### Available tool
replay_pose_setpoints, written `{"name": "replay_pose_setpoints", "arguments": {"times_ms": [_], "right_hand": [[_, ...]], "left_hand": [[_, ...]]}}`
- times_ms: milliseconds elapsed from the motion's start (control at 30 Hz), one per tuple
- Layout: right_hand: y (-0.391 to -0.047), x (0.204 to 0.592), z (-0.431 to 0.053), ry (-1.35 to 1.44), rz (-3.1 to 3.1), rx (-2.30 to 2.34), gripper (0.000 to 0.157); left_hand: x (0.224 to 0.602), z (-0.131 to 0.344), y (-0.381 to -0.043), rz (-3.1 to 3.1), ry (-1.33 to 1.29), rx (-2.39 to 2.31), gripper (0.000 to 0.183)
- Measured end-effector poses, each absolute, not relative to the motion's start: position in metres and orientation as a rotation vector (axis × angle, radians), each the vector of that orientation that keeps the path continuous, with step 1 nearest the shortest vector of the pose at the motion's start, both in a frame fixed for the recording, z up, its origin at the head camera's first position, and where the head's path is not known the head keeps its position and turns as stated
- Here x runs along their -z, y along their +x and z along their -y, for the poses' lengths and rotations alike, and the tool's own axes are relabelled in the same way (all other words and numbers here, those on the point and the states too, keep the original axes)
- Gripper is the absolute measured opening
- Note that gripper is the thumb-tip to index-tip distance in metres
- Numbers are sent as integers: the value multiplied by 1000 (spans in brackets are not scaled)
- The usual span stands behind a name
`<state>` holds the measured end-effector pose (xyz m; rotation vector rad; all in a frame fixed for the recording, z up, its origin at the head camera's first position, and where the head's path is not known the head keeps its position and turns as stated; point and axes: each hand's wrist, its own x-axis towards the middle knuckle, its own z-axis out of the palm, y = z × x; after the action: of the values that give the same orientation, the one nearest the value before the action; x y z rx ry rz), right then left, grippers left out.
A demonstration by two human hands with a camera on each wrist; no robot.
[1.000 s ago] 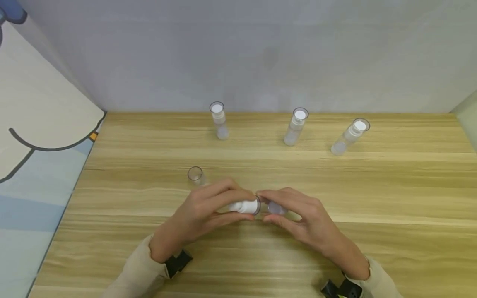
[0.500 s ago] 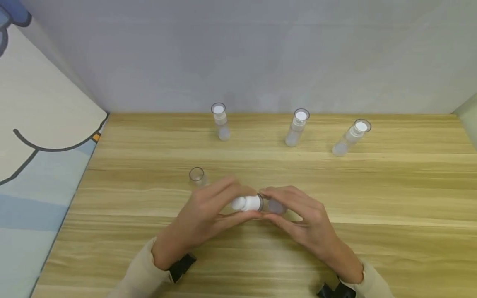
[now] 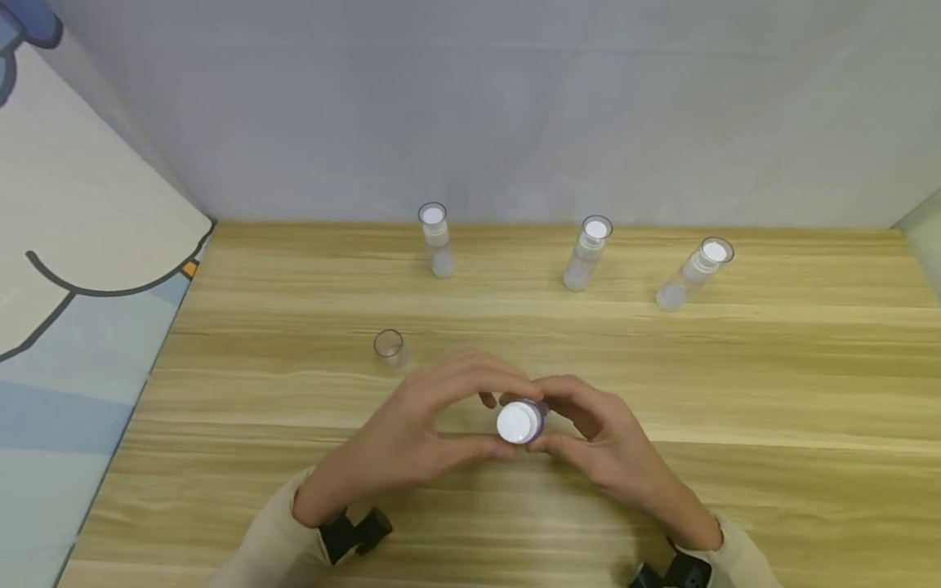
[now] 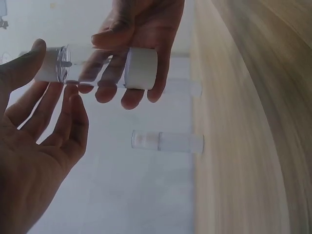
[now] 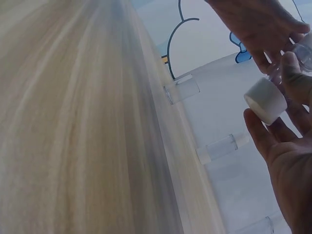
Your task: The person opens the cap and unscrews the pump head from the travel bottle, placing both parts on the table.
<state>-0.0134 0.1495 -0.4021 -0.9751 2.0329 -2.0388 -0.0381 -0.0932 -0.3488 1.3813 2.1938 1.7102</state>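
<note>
Between the hands is a pump bottle (image 4: 105, 66) with a clear body, a white base (image 4: 141, 68) and a white top (image 3: 518, 422). The top faces up toward the head camera, and the bottle is held above the table. My left hand (image 3: 434, 425) pinches the white top, its thumb (image 4: 29, 66) on one side and its fingers on the other. Lower down, my right hand (image 3: 606, 433) grips the clear body, with fingers curled behind it and near the white base. In the right wrist view the base (image 5: 265, 101) shows below the right thumb.
A clear cap (image 3: 390, 349) stands on the wooden table (image 3: 294, 392), left of the hands. Three similar bottles stand toward the back: one at left (image 3: 438, 243), one in the middle (image 3: 586, 255) and one at right (image 3: 691, 276). A pale wall (image 3: 515, 114) rises behind.
The white pump part in my left hand has swung from lying sideways to upright, over the clear body in my right hand. Both hands have drawn close around the one bottle.
</note>
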Motion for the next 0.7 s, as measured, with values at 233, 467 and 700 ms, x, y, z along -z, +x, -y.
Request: {"name": "replay_pose_setpoints", "arguments": {"times_ms": [233, 467, 700], "right_hand": [[-13, 403, -148, -1014, -1989, 2037, 52], [-10, 403, -144, -1034, -2185, 2038, 53], [-9, 399, -138, -1092, -2603, 1876, 40]], "left_hand": [[352, 95, -40, -2159, 1423, -1752, 43], [359, 90, -34, -2303, 1439, -1872, 43], [364, 86, -28, -2432, 1294, -1920, 47]]}}
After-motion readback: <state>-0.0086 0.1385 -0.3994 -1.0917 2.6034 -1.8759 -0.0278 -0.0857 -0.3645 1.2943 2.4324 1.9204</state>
